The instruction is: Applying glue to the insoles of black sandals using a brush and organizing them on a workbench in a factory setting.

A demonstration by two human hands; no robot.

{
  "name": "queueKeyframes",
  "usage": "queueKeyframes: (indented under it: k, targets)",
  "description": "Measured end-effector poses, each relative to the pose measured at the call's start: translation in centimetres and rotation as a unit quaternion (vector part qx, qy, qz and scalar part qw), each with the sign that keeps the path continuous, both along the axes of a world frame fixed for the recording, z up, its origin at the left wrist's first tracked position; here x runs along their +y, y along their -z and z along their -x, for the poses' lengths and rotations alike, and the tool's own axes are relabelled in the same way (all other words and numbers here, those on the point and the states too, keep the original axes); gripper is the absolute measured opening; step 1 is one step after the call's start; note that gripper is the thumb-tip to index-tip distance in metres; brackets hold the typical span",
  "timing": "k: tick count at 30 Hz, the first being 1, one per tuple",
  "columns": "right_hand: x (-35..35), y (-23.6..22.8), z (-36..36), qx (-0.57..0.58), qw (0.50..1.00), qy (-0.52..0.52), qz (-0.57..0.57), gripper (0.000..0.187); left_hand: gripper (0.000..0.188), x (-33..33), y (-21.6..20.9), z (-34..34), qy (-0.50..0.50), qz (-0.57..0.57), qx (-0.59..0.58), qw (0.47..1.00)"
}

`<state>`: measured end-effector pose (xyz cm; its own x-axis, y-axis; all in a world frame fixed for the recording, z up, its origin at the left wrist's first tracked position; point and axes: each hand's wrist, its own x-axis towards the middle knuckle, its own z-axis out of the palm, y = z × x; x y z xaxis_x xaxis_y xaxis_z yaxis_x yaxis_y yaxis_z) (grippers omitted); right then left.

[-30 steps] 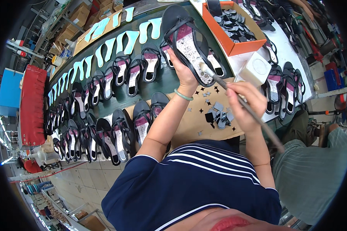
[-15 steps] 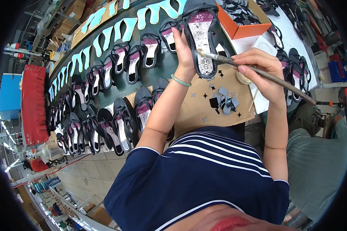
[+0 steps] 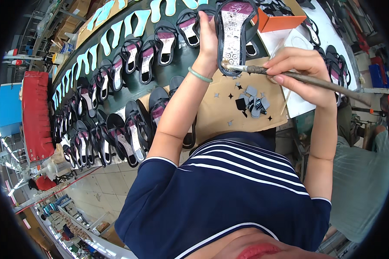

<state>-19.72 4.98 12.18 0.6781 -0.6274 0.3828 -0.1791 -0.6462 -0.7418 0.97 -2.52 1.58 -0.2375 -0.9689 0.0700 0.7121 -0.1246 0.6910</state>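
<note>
A black sandal [image 3: 234,36] with a pale, purple-ended footbed is held up over the bench by my left hand [image 3: 208,43], closed round its left side; part of the fingers is hidden behind it. My right hand [image 3: 300,71] grips the long worn handle of a brush [image 3: 307,78]. The bristles touch the footbed near the sandal's lower end. Below lies a sheet of brown cardboard [image 3: 220,116] with a small heap of grey and black cut pieces [image 3: 253,102] and several tiny star-shaped pieces around it.
Rows of similar sandals [image 3: 136,129] stand on the bench to the left, with light-blue insole pieces [image 3: 114,34] behind them. An orange box [image 3: 281,23] of dark pieces sits at the far right. A person in a grey-green garment [image 3: 363,185] is close on my right.
The brush tip has moved down the footbed toward the sandal's lower end. My left hand and the sandal have shifted slightly up and to the right; my right hand also moved right.
</note>
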Motion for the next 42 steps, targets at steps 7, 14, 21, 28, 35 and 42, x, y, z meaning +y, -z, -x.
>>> queueKeyframes:
  k: [7, 14, 21, 28, 35, 42]
  targets:
    - [-2.8, -2.3, -0.6, 0.032, 0.992, -0.123, 0.003, 0.005, 0.08, 0.7, -1.3, 0.0, 0.085, -0.023, -0.079, 0.993]
    - [-3.3, -5.2, -2.6, 0.108, 0.983, -0.147, 0.012, 0.005, 0.078, 0.0, -1.0, 0.0, 0.113, -0.014, -0.117, 0.987]
    - [-4.2, -8.1, -3.5, 0.173, 0.951, -0.203, -0.157, 0.015, 0.083, -0.9, -0.3, 0.1, 0.175, -0.036, -0.171, 0.969]
    - [-4.7, -8.3, -4.0, 0.169, 0.938, -0.251, -0.167, 0.018, 0.057, -2.8, 1.1, 1.6, 0.133, 0.077, -0.247, 0.957]
    - [-4.5, -6.9, -4.1, 0.149, 0.954, -0.248, -0.08, 0.013, 0.082, -1.1, 0.2, 1.5, 0.292, 0.047, -0.193, 0.936]
    - [-5.4, -6.7, -3.9, 0.168, 0.955, -0.227, -0.092, 0.02, 0.061, -0.5, -2.6, 2.2, 0.258, 0.07, -0.253, 0.93]
